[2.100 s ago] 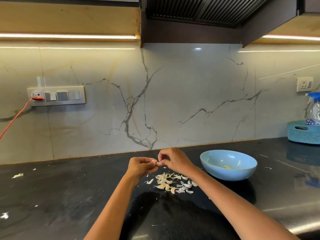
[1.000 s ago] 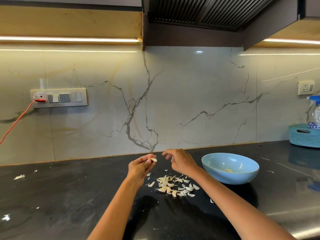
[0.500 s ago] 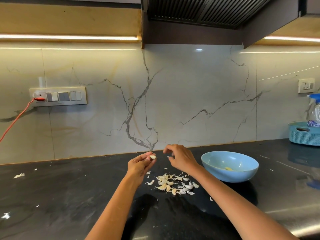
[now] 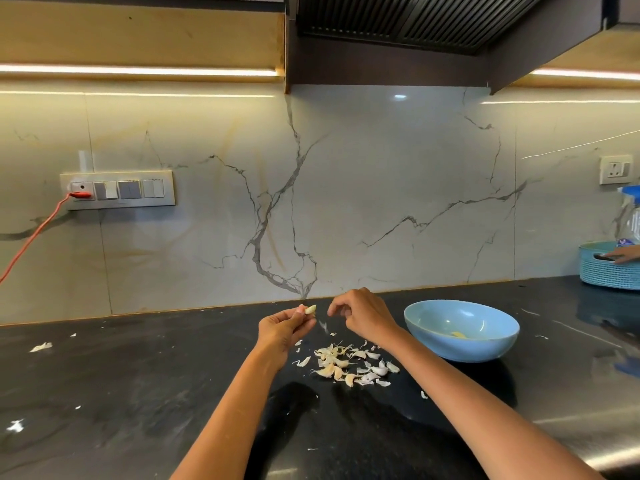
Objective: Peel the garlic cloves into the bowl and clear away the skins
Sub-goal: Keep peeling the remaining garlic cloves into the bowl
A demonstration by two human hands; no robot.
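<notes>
Presently we find the garlic clove (image 4: pixel 310 309) pinched between the thumb and fingertips of the left hand (image 4: pixel 282 330), just left of the frame's centre and held above the countertop (image 4: pixel 138 393). Two seconds earlier both hands met on this clove; since then the right hand (image 4: pixel 363 315) has drawn away to the right, and a gap now stands between it and the clove. Its fingers are curled downward and, so far as we can see, grip nothing. A small pale skin flake (image 4: pixel 323 325) shows in the gap below the two hands, apparently in mid-fall; we judge it was just stripped and released.

The clove looks pale and smooth at its exposed end. We judge it largely peeled, though its hidden side cannot be checked.

Below the hands, at centre frame, lies the pile of skins and cloves (image 4: pixel 349 365) on the dark surface. We cannot tell how many pieces there are whole cloves and how many are husk. To the right of the pile stands the blue bowl (image 4: pixel 498 344), holding one yellowish piece (image 4: pixel 459 335), probably a peeled clove.

Stray skin scraps (image 4: pixel 41 347) lie at the left edge of the frame. At the far right, another person's hand (image 4: pixel 623 255) rests on a teal basket (image 4: pixel 606 275).

We assess the task as early: one clove in the bowl, one nearly ready, clearing not begun.
</notes>
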